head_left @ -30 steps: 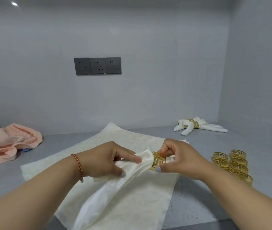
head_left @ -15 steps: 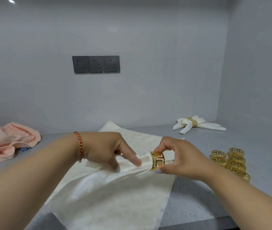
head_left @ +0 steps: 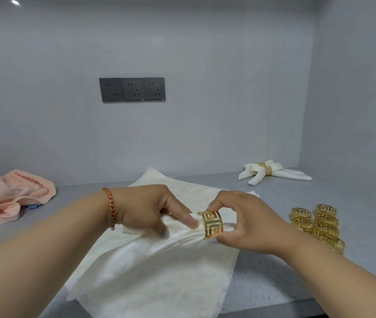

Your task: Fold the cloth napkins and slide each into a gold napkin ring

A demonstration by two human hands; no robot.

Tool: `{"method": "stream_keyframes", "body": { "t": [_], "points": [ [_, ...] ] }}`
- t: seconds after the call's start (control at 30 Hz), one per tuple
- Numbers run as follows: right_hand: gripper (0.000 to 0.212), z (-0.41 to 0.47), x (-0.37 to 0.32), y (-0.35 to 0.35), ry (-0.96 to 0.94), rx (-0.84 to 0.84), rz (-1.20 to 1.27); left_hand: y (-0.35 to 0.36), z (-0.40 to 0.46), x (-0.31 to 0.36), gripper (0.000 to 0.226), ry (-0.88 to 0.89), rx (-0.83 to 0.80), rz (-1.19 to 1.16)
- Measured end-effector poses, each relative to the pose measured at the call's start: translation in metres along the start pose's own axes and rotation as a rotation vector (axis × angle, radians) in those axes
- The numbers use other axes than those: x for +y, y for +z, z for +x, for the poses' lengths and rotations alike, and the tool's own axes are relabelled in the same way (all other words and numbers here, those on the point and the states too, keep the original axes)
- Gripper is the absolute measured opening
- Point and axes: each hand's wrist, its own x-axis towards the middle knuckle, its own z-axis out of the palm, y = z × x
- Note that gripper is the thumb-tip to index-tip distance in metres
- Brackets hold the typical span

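Grey speckled table [head_left: 297,283] backing onto a pale grey wall carrying a triple socket plate [head_left: 132,89] at 12 o'clock.

Item in work: white napkin [head_left: 150,251], gathered end lifted off the table at centre, tail trailing toward 7 o'clock over a flat cream cloth [head_left: 182,290].

Gold ring [head_left: 211,224]: sitting round the gathered end, a short tip of fabric showing past it toward 3 o'clock.

Left hand [head_left: 145,210]: fingers curled, thumb and fingertips pinching the bunched cloth just at 9 o'clock of the ring.

Right hand [head_left: 249,221]: thumb and fingers clamping the ring from above and below.

Stock: spare rings [head_left: 317,223] clustered at 3 o'clock; one finished napkin [head_left: 272,172] ringed at 1 o'clock; pink towel [head_left: 10,196] at 9 o'clock.

Risks, as judged: folds are likely bunching at the ring mouth if the left hand is feeding loose cloth, jamming the slide; pulling too hard could be dragging the ring off-centre or undoing the fold; the trailing tail may be catching the flat cloth beneath and rumpling it; a slipping ring could be knocking the spare rings.
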Motion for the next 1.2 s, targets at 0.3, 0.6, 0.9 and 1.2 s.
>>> {"method": "stream_keyframes", "body": {
  "t": [0.3,0.6,0.9,1.2],
  "points": [
    [0.035,0.003,0.002,0.0,0.047,0.005,0.126,0.008,0.008,-0.018,0.057,0.05,0.086,-0.106],
    [0.038,0.009,0.006,0.009,0.055,0.019,0.231,0.009,0.009,-0.014,0.05,0.033,0.161,-0.166],
    [0.031,0.011,0.013,0.013,0.239,-0.015,0.53,0.009,0.011,-0.01,0.042,-0.005,0.272,-0.254],
    [0.033,0.014,0.02,0.026,0.305,0.167,0.451,0.007,0.004,-0.017,0.044,-0.001,0.306,-0.313]
  ]
}}
